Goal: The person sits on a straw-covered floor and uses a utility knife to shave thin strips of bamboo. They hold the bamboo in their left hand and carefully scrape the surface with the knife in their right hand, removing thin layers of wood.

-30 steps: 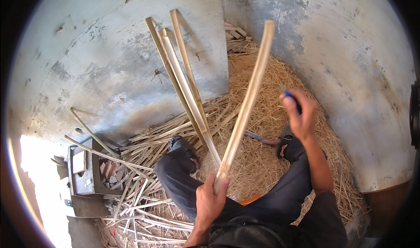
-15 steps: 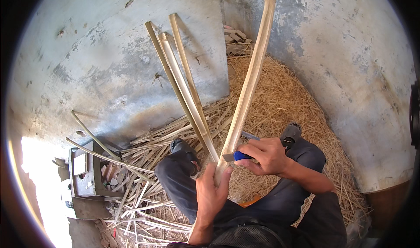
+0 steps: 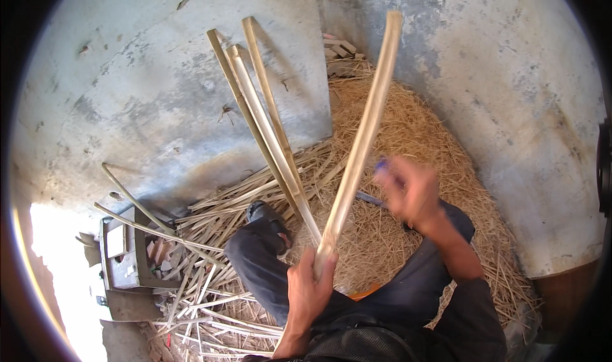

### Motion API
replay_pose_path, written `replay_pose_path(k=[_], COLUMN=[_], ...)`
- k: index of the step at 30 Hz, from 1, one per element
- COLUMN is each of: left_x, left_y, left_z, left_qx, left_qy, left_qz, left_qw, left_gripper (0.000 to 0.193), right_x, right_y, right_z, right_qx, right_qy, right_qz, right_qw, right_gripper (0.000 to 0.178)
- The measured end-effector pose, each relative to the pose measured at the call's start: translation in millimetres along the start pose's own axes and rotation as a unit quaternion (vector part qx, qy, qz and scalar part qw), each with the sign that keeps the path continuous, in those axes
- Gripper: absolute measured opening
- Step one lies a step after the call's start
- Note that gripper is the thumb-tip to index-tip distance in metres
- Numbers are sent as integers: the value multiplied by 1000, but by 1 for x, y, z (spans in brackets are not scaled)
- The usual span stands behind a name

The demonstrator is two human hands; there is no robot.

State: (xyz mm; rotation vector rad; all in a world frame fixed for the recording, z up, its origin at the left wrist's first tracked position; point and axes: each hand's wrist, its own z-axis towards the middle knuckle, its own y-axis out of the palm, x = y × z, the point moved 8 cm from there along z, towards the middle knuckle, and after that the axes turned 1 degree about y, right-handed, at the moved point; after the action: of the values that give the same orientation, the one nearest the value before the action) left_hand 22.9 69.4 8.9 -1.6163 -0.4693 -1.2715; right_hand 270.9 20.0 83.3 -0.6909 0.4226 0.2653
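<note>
In the head view, the left hand (image 3: 309, 288) holds the lower end of a long, pale yellow-brown strip of bamboo-like material (image 3: 362, 139). The fingers of this hand are closed around the strip, pinching it with the thumb on the right side. The strip rises in front of the person, with its upper end leaning to the right.

The right hand (image 3: 414, 193) is to the right of the strip, apart from it. Its fingers are bent around a small dark-blue object (image 3: 382, 165). The blur is strong here, so I cannot tell how exactly each finger is placed.

To the left of the held strip, three more long, pale strips (image 3: 258, 116) stand inclined near a grey, stained wall (image 3: 159, 81). Below them lies a heap of thin, flat, straw-coloured pieces (image 3: 220, 209). On the right, a large pile of fine, yellowish shavings (image 3: 433, 135) covers the ground up to another grey wall (image 3: 510, 119).

The person's legs in dark-grey trousers (image 3: 258, 260) are bent and set apart. At the far left there is a grey, box-shaped object (image 3: 125, 269), with broken pieces (image 3: 160, 257) beside its pale front.
</note>
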Motion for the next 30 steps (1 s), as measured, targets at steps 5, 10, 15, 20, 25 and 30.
replay_pose_path(k=[5,10,15,20,25,30], left_x=[-16,-18,-15,0,11,10], left_y=[10,4,1,1,1,2], left_z=[-27,-12,2,6,7,8], left_qx=[-65,-66,-36,7,26,31], left_qy=[-28,-25,11,43,52,50], left_qz=[-42,-111,-136,-81,4,6], left_qw=[997,991,990,996,998,998], left_gripper=[31,31,29,29,33,35], right_x=[70,18,-42,-56,-53,-51], right_y=[-37,-6,22,33,32,31], right_z=[16,-7,-23,-30,-31,-31], right_qx=[44,15,-80,-127,-119,-117], right_qy=[118,11,-123,-154,-137,-130], right_qz=[37,127,101,71,60,37], right_qw=[991,992,984,977,982,984], right_gripper=[43,40,30,30,30,30])
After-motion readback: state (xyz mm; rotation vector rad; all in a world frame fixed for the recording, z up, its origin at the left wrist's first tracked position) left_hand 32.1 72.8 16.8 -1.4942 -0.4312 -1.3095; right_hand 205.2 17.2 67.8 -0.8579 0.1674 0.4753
